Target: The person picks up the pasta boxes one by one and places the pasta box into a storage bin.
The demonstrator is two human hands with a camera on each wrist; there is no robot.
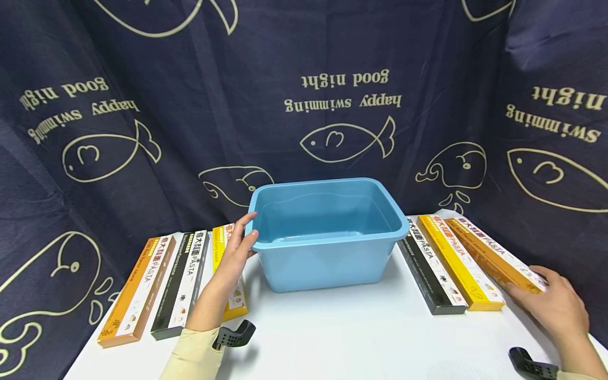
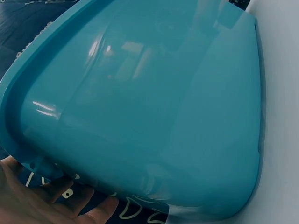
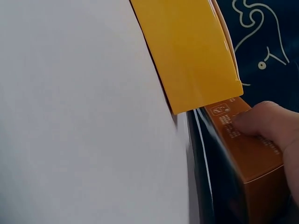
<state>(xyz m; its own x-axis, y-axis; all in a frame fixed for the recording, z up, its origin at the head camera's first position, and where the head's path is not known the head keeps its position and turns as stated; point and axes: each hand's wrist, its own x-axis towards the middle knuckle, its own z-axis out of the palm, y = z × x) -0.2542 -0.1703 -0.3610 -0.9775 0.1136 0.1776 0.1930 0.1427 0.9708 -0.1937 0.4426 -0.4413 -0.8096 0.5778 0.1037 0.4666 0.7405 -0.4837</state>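
Note:
A light-blue plastic bin stands upright on the white table, its inside bare. My left hand holds the bin's left rim; in the left wrist view, fingers show beside the bin wall. At the far right, my right hand grips the near end of an orange-brown pasta box. That end looks slightly raised in the head view. The right wrist view shows the thumb pressed on the box's brown side. The hand's other fingers are mostly hidden.
Right of the bin lie a black pasta box and a yellow one. On the left lie an orange box, a black box and a yellow box partly behind my left arm. A dark-blue fish-print cloth hangs behind the table.

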